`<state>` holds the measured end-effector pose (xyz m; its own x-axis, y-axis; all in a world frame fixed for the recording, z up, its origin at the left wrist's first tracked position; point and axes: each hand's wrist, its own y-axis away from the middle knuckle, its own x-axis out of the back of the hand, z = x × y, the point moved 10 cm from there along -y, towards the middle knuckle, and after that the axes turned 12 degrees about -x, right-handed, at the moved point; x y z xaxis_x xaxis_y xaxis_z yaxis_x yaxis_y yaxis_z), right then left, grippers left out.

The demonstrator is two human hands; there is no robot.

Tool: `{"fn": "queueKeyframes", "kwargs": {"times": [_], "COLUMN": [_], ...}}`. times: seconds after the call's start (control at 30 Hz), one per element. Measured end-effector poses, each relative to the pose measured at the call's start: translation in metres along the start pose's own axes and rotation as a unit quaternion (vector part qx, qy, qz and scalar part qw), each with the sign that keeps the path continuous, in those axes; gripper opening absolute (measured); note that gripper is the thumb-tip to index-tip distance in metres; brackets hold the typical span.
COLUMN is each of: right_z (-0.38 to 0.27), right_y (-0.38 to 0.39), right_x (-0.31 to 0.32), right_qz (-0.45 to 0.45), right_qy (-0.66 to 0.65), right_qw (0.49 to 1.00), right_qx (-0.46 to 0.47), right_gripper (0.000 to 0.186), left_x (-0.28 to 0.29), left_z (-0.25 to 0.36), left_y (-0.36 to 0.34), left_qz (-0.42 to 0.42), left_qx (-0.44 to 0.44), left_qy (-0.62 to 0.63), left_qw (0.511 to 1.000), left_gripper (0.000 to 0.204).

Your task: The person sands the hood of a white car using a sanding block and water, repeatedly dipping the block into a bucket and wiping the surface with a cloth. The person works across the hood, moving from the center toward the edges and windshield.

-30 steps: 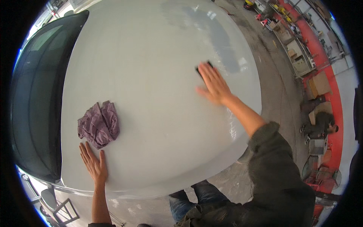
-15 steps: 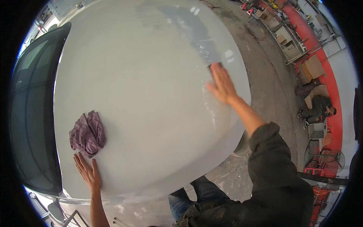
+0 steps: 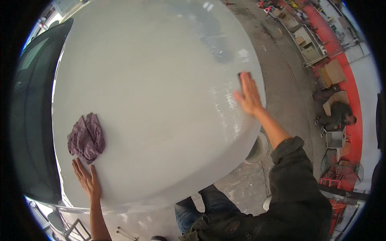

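Observation:
A broad light-grey car hood (image 3: 152,104) fills the middle of the view, with whitish streaks and a darker damp-looking patch toward its right side. My right hand (image 3: 249,94) lies flat near the hood's right edge, pressing a dark sanding pad (image 3: 243,75) against it. Only the pad's dark edge shows past the fingertips. On the left, my left hand (image 3: 89,181) rests palm down on the hood with fingers stretched, holding nothing. Just beyond its fingertips lies a crumpled purple cloth (image 3: 86,138).
The dark windshield (image 3: 34,116) borders the hood at left. A pale bucket (image 3: 258,149) stands on the floor below the hood's right edge. Along the red-and-white wall are a workbench (image 3: 304,44), cardboard (image 3: 333,72), a seated person (image 3: 341,115) and a standing fan (image 3: 350,172).
My right hand has slid right with the pad, toward the hood's edge. Fresh whitish streaks show left of it. The whole view has shifted slightly; my left hand stays beside the cloth.

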<state>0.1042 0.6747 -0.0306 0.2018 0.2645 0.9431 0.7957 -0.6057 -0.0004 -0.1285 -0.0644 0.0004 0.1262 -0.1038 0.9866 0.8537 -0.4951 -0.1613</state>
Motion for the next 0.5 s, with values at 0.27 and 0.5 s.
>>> {"fn": "queueKeyframes", "kwargs": {"times": [0.27, 0.5], "right_z": [-0.106, -0.32], "right_y": [0.021, 0.082], "right_x": [-0.041, -0.048], "right_qz": [0.043, -0.018], "right_qy": [0.009, -0.001], "right_qw": [0.999, 0.964], "right_qx": [-0.024, 0.264], "right_gripper": [0.091, 0.09], "left_x": [0.016, 0.026], "left_z": [0.021, 0.035], "left_y": [-0.001, -0.008], "left_qz": [-0.042, -0.016], "left_qx": [0.042, 0.052], "left_qy": [0.002, 0.0], "left_qw": [0.998, 0.999], "left_gripper": [0.08, 0.078]}}
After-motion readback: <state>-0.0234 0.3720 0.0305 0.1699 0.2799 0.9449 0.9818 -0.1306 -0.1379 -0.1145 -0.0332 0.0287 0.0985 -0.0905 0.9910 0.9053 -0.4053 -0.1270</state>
